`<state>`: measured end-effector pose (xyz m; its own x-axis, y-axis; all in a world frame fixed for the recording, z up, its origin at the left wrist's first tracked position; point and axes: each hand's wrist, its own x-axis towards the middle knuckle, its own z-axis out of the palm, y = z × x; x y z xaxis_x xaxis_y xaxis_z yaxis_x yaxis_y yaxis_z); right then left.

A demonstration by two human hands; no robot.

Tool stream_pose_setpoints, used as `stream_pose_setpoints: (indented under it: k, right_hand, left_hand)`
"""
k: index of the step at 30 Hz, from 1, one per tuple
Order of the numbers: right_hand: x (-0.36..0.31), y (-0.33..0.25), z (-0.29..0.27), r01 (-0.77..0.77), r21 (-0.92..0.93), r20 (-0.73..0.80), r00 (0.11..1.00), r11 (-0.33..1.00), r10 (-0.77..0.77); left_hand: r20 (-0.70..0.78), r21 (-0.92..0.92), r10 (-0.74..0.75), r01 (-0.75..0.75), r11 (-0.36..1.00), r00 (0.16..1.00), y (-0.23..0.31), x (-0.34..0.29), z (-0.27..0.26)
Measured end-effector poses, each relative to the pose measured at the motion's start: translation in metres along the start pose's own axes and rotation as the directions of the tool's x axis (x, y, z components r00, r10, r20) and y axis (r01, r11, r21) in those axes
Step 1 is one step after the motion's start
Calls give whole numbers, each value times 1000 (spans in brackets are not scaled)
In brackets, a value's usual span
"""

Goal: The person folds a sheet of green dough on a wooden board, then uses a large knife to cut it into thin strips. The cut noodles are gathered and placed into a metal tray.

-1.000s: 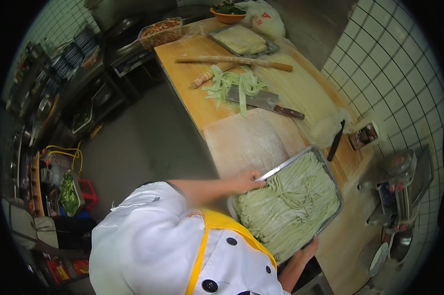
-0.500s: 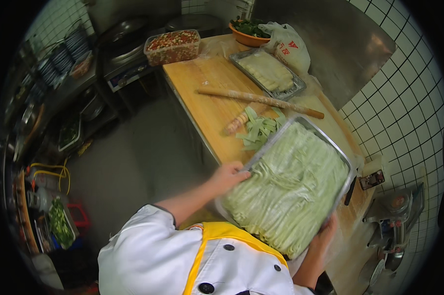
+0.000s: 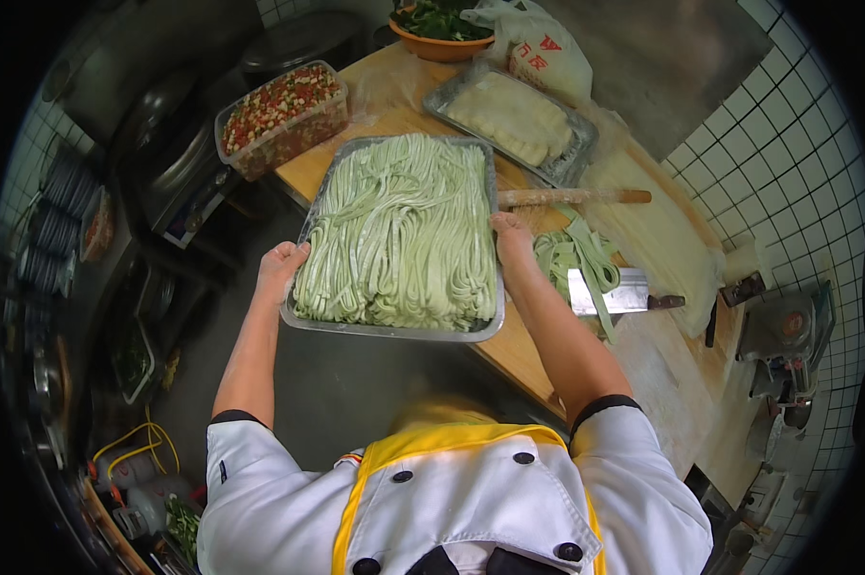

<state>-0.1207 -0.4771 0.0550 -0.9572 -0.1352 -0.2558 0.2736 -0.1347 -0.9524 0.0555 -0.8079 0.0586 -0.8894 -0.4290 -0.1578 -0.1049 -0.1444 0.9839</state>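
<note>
Both my arms reach forward, carrying a metal tray [image 3: 389, 332] piled with pale green floured noodles [image 3: 394, 240]. My left hand [image 3: 279, 266] grips its left rim, thumb on top. On the right rim my right hand [image 3: 512, 240] is closed; its fingers under the tray are hidden. The tray's far part overlaps the left side of the wooden worktable, while its near part is over the floor. Right of my right hand lie loose wide green noodle strips [image 3: 574, 251], partly draped over a cleaver [image 3: 613, 291]. A floured rolling pin [image 3: 586, 197] lies just beyond, its left end hidden by the tray.
On the wooden worktable [image 3: 523, 340] stand a second tray of pale dough [image 3: 509, 115], a plastic tub of chopped red and white food [image 3: 284, 115], an orange bowl of greens [image 3: 440, 34] and a white plastic bag [image 3: 538, 48]. A stove with dark pots is at the left.
The tray of noodles has moved left and away from my body, turning more square to me. The cleaver beneath the strips, hidden before, now shows.
</note>
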Motion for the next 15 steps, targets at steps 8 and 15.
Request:
stream_pose_setpoints:
  k: [8,15]
  right_hand:
    - [27,32,44,-38,235,-148,986,971,75]
    - [29,36,50,240,-45,-204,948,970,-244]
  left_hand:
    - [-2,-376,-169,155,913,986,-5,49,-43]
    - [-612,-625,-326,-189,757,720,-47,-18,45]
